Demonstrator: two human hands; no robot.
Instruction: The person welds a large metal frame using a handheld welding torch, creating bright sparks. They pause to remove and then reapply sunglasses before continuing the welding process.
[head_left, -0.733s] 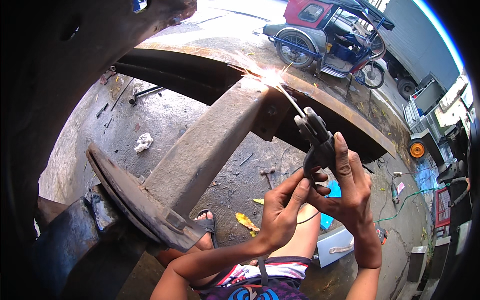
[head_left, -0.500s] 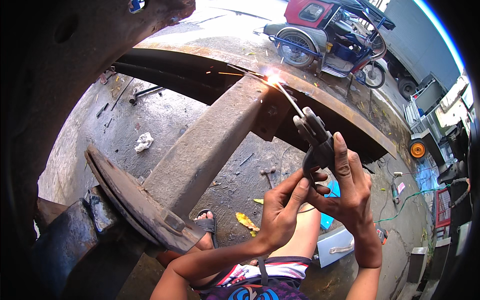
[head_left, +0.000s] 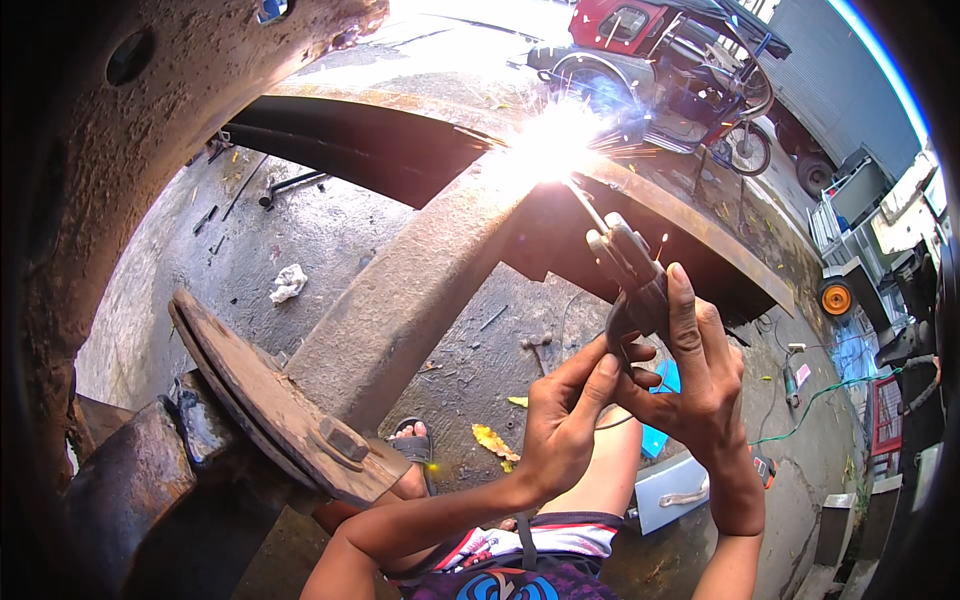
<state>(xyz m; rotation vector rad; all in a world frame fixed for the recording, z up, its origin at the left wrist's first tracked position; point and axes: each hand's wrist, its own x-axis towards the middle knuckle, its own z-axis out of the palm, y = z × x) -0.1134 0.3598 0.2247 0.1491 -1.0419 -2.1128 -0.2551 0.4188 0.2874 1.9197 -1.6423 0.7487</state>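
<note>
A dark electrode holder [head_left: 635,275] is gripped in my right hand [head_left: 700,395], fingers wrapped along its handle. My left hand [head_left: 570,420] pinches the lower end of the holder, where a cable hangs. A thin electrode rod [head_left: 585,205] runs from the holder into a white arc with sparks. The glare hides where a grey steel beam [head_left: 400,310] meets a long rusty channel [head_left: 710,235]. A curved steel plate [head_left: 260,390] crosses the beam's near end.
A rusty holed steel piece [head_left: 140,120] arches over the upper left. A red tricycle [head_left: 620,30] and a trailer [head_left: 830,70] stand beyond the channel. Below are a hammer [head_left: 535,350], a blue object [head_left: 665,385], a grey case [head_left: 665,495] and a green cable [head_left: 800,425] on concrete.
The glow at the electrode tip has grown into a much larger white flare with wide sparks and haze. Both hands stay in nearly the same position.
</note>
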